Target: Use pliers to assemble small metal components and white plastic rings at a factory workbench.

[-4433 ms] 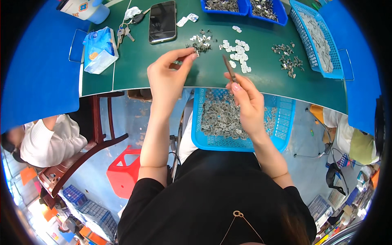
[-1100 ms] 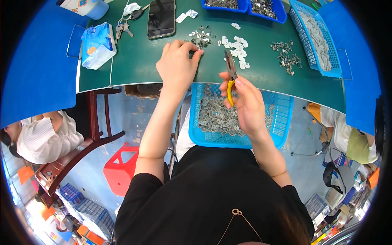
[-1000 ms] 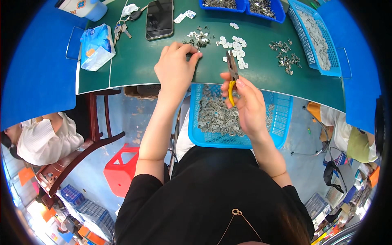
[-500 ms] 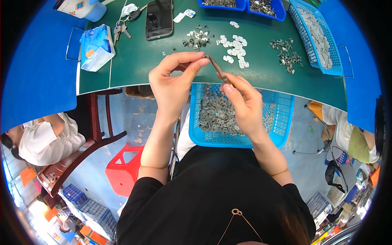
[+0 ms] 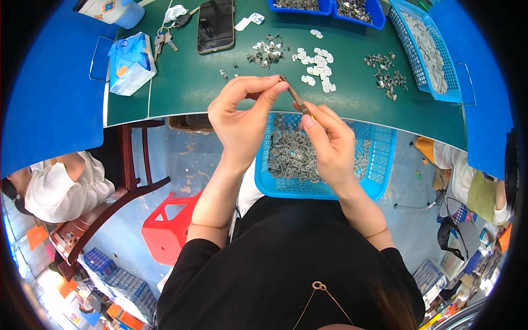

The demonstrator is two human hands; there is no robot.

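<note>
My right hand [image 5: 331, 144] is closed around narrow-jawed metal pliers [image 5: 295, 95], whose handles are mostly hidden in the palm. Their tip meets the fingertips of my left hand [image 5: 242, 118]. There, thumb and forefinger pinch a small metal piece [image 5: 282, 80], too small and covered to make out fully. Both hands are over the near edge of the green table [image 5: 181, 91]. Just beyond them lie a small pile of shiny metal clips [image 5: 268, 51] and several flat whitish metal plates [image 5: 319, 69]. Below my hands, a light blue basket [image 5: 383, 159] holds many metal parts [image 5: 291, 157].
A dark cluster of clips [image 5: 388, 77] and a blue basket of plates [image 5: 451, 82] are at right. Blue bins [image 5: 374, 22] stand at the back. A phone [image 5: 215, 27], keys [image 5: 164, 39] and a tissue pack [image 5: 132, 63] lie left. A red stool [image 5: 165, 242] is below.
My left hand has shifted slightly right and toward me, and the pliers' tip has moved with it. Small metal pieces by the left fingers, partly covered before, now show on the table.
</note>
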